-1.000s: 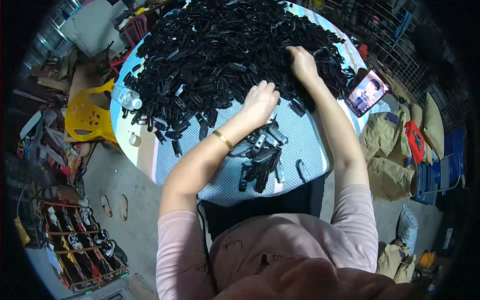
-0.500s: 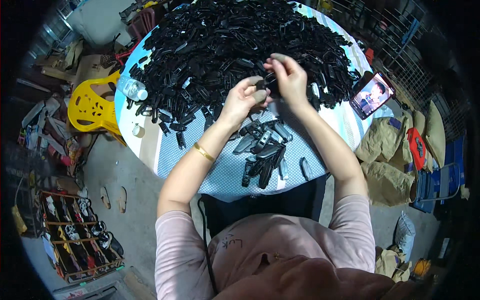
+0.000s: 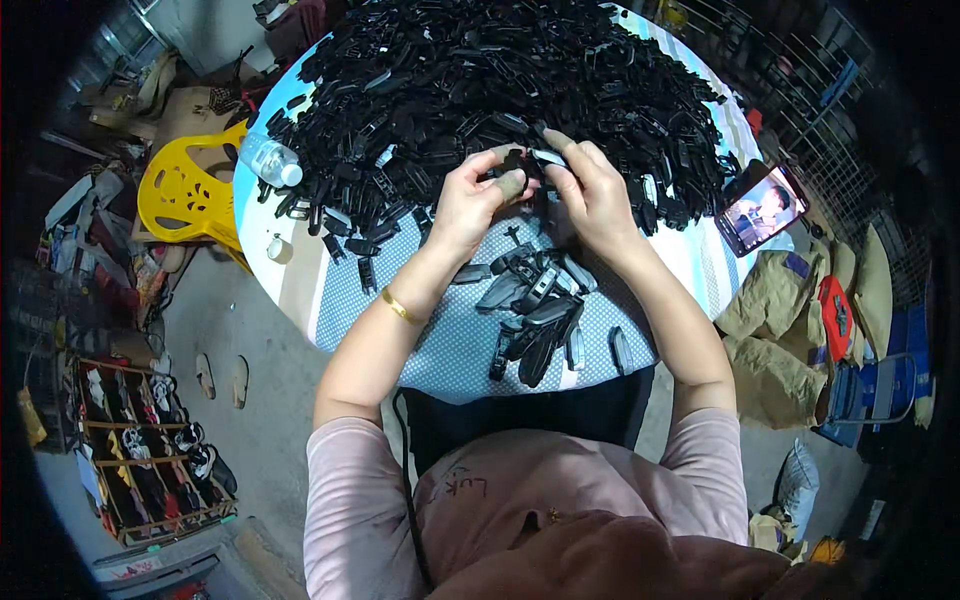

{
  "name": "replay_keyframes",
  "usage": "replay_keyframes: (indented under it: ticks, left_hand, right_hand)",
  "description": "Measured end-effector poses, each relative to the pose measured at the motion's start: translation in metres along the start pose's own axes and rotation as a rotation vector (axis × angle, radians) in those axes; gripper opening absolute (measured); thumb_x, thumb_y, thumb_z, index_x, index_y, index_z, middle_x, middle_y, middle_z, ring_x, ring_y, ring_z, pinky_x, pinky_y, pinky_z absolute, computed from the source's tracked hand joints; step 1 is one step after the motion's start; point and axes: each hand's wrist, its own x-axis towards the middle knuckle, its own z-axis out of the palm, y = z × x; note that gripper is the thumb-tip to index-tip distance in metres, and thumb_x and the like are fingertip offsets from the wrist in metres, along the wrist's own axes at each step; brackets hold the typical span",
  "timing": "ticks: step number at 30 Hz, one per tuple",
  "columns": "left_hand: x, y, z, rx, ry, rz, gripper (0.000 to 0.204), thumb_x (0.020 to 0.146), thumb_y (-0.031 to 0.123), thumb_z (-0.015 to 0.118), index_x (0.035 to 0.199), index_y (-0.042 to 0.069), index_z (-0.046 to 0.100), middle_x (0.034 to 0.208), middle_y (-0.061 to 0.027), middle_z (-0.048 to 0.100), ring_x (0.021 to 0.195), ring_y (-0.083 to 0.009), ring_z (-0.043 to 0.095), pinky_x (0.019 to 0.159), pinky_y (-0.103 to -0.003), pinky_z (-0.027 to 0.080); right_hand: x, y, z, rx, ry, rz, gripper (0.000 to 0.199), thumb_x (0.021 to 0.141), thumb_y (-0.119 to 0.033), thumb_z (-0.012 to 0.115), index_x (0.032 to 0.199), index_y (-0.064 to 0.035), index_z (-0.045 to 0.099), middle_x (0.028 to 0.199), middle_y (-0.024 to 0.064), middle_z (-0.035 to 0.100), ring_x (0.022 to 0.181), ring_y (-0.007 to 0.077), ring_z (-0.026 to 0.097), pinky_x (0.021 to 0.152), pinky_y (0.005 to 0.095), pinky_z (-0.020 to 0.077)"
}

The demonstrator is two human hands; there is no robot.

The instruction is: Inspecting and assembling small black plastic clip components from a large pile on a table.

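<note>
My left hand [image 3: 470,200] and my right hand [image 3: 590,190] meet above the round table [image 3: 440,340], fingers pinched together on small black plastic parts [image 3: 520,160]. A big heap of black plastic parts [image 3: 500,80] fills the far half of the table just beyond my fingers. Closer to me, below my hands, lies a small pile of joined black parts [image 3: 540,310] on the dotted tablecloth. I wear a gold bracelet [image 3: 398,308] on the left wrist.
A phone [image 3: 765,208] with a lit screen leans at the table's right edge. A clear water bottle [image 3: 272,160] and a small cap [image 3: 280,250] lie at the left. A yellow plastic chair [image 3: 185,195], sandals [image 3: 220,378] and a shoe rack [image 3: 150,450] stand left; bags [image 3: 770,330] right.
Both hands drew back from the heap, where they were spread apart on the parts, and came together above the table holding small pieces between the fingers.
</note>
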Motion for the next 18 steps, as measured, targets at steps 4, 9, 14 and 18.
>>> replay_keyframes:
  ticks: [4, 9, 14, 18]
  left_hand:
    - [-0.001, -0.001, 0.000, 0.053, -0.008, 0.024, 0.029, 0.084, 0.001, 0.057, 0.113, -0.001, 0.054, 0.099, -0.0058, 0.061, 0.081, -0.0121, 0.060, 0.076, -0.025, 0.050]
    - [-0.002, -0.004, 0.000, 0.221, 0.041, 0.135, 0.034, 0.081, 0.000, 0.061, 0.115, 0.000, 0.056, 0.098, -0.0027, 0.062, 0.082, -0.0077, 0.057, 0.076, -0.021, 0.047]
    - [-0.005, 0.000, 0.004, 0.344, 0.080, 0.080, 0.037, 0.082, 0.001, 0.060, 0.118, -0.001, 0.054, 0.101, -0.0027, 0.061, 0.089, -0.0079, 0.056, 0.080, -0.021, 0.045]
    - [-0.006, -0.003, 0.008, 0.215, 0.103, 0.146, 0.035, 0.084, 0.004, 0.058, 0.118, -0.003, 0.053, 0.104, -0.0057, 0.061, 0.093, -0.0096, 0.056, 0.083, -0.022, 0.045]
  right_hand:
    - [-0.002, -0.003, -0.001, 0.161, -0.013, -0.036, 0.029, 0.086, -0.004, 0.049, 0.114, 0.0022, 0.055, 0.078, 0.0085, 0.048, 0.071, 0.0179, 0.050, 0.066, 0.0259, 0.0407]
    - [-0.006, -0.003, 0.000, 0.245, -0.013, -0.020, 0.031, 0.082, -0.002, 0.053, 0.112, 0.0021, 0.057, 0.079, 0.0072, 0.050, 0.070, 0.0149, 0.052, 0.062, 0.0240, 0.0424]
    - [-0.009, -0.001, 0.004, 0.113, 0.012, -0.044, 0.032, 0.075, 0.000, 0.063, 0.108, -0.0011, 0.061, 0.078, 0.0085, 0.054, 0.067, 0.0156, 0.055, 0.055, 0.0239, 0.0468]
    - [-0.013, -0.010, 0.007, -0.021, 0.016, -0.081, 0.033, 0.073, -0.002, 0.066, 0.106, -0.0037, 0.063, 0.077, 0.0102, 0.055, 0.066, 0.0181, 0.057, 0.054, 0.0251, 0.0485]
